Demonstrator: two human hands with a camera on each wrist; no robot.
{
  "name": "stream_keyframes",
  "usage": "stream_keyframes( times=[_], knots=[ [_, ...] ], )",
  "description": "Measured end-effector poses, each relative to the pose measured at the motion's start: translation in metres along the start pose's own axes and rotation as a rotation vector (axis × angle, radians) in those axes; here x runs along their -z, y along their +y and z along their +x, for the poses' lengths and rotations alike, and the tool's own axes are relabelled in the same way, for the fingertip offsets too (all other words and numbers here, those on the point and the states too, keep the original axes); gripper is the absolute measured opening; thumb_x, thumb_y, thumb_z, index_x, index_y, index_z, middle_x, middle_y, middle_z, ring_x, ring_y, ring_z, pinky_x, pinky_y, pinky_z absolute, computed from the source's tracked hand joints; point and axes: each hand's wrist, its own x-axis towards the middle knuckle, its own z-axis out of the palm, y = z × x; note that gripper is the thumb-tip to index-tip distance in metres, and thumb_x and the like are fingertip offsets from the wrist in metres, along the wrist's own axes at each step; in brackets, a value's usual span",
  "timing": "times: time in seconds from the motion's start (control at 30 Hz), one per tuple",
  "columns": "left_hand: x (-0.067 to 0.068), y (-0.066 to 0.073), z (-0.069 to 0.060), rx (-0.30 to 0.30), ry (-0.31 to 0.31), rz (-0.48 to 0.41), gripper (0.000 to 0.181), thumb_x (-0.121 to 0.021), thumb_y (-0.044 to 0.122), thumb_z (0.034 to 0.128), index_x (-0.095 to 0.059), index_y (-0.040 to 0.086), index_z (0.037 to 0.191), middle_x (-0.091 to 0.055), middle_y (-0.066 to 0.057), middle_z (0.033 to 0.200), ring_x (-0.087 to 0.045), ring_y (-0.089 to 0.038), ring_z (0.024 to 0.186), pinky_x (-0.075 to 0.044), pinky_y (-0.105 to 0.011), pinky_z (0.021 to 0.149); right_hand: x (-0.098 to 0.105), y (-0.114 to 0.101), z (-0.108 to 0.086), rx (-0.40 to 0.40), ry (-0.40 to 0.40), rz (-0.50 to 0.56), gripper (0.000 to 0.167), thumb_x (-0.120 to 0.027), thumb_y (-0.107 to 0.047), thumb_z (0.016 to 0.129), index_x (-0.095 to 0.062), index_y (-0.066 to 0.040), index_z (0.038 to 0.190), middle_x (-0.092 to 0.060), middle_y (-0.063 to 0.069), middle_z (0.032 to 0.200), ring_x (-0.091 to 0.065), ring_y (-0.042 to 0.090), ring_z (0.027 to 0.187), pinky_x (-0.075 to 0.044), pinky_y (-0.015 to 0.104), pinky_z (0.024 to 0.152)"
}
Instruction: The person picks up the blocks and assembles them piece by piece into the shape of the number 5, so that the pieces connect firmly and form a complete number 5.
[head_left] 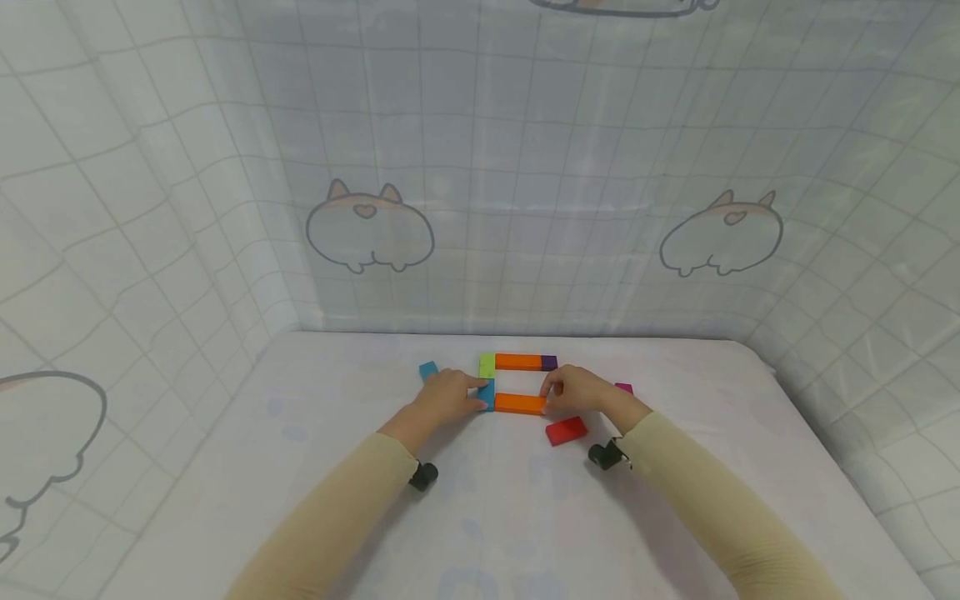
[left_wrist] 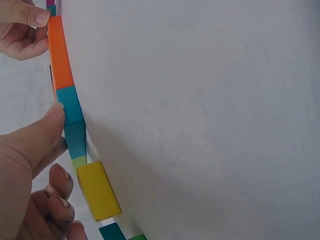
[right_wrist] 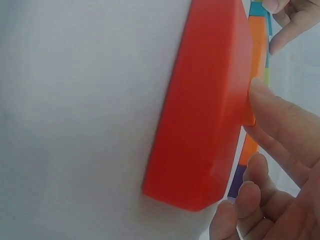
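My left hand [head_left: 446, 393] holds a blue block [head_left: 487, 396] between thumb and index finger. The blue block meets a lime green block [head_left: 487, 365] at its far end. My right hand [head_left: 579, 390] pinches the right end of the near orange block [head_left: 519, 404], whose left end touches the blue block. Farther back, another orange block [head_left: 517, 362] lies between the lime green block and a purple block [head_left: 549, 362]. Together the blocks make a frame with its right side open. A red block [head_left: 566, 431] lies tilted just in front of my right hand.
Left of my left hand lies another blue block [head_left: 428, 370]. A yellow block [left_wrist: 99, 191] shows near the left fingers in the left wrist view. Behind the right wrist a magenta block [head_left: 624, 388] peeks out. A patterned cloth wall [head_left: 525, 283] rises behind the table.
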Motion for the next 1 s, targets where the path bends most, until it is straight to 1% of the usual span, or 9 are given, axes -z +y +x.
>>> stream_keyframes(
  times=[0.27,0.6,1.0],
  knots=[
    [0.0005,-0.0002,0.0001,0.014,-0.005,-0.004,0.046,-0.070,0.042,0.0936,-0.065,0.024,0.136,-0.063,-0.006,0.136,-0.056,-0.031,0.125,-0.043,-0.049,0.105,-0.0014,0.0014,0.0000,0.003,0.003,0.014,0.015,-0.078,-0.022,0.088,-0.071,-0.020,0.101,-0.057,0.005,0.096,-0.054,0.022,0.090,-0.050,0.032,0.073],
    [0.0035,0.0020,-0.0001,0.035,-0.018,-0.007,0.046,-0.070,0.041,0.0937,-0.065,0.025,0.136,-0.062,-0.007,0.137,-0.055,-0.033,0.126,-0.041,-0.051,0.106,-0.0014,0.0025,0.0006,0.008,-0.002,0.012,0.016,-0.079,-0.023,0.087,-0.071,-0.020,0.101,-0.057,0.005,0.095,-0.054,0.022,0.088,-0.049,0.033,0.072],
    [0.0043,0.0042,0.0002,0.041,-0.026,-0.004,0.046,-0.070,0.041,0.0936,-0.065,0.025,0.136,-0.062,-0.007,0.138,-0.056,-0.032,0.125,-0.044,-0.049,0.104,-0.0010,0.0016,-0.0005,-0.024,0.001,0.036,0.016,-0.080,-0.024,0.086,-0.071,-0.021,0.099,-0.057,0.005,0.095,-0.054,0.022,0.088,-0.048,0.032,0.071]
  ],
)
